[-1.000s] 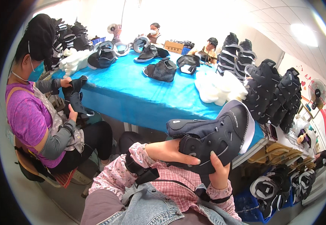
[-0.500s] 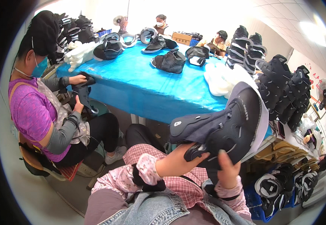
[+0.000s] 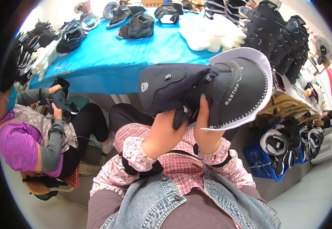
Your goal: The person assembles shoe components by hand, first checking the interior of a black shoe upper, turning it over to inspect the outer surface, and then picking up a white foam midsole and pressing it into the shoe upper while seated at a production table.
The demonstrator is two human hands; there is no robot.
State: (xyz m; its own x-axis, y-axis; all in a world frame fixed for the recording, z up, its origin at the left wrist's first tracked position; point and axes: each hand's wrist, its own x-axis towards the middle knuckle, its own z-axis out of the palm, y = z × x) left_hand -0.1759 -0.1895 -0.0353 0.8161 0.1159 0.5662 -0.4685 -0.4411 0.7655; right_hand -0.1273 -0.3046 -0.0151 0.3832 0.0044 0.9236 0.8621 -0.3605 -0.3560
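Lettering in pale capitals crosses the toe of a black shoe upper [image 3: 196, 86], and a small light shield-shaped emblem [image 3: 144, 87] marks its tongue; red markings on the wall at far right are too small to make out. The upper is held up in front of the person's chest, before the near edge of the blue-covered counter [image 3: 93, 76]. The left hand [image 3: 165, 131] has its grip closed on the underside near the tongue, while the right hand [image 3: 208, 120] has its grip closed at the middle, thumb laid over the side and the other fingers hidden behind.

Half a second ago the toe pointed up and to the right; now it lies more level, its face and the zigzag-stitched white rim [image 3: 260, 103] turned toward the camera. The view has tipped downward, so the people at the back are mostly cut off.

On the counter are a white pile [image 3: 211, 35], several loose black uppers [image 3: 136, 27] and tall black stacks [image 3: 265, 32] at right. A co-worker in purple [image 3: 24, 143] at left holds another dark upper [image 3: 60, 100]. A blue basket [image 3: 255, 158] filled with black-and-white uppers [image 3: 278, 145] sits low at right. The raised upper blocks part of the counter's front edge
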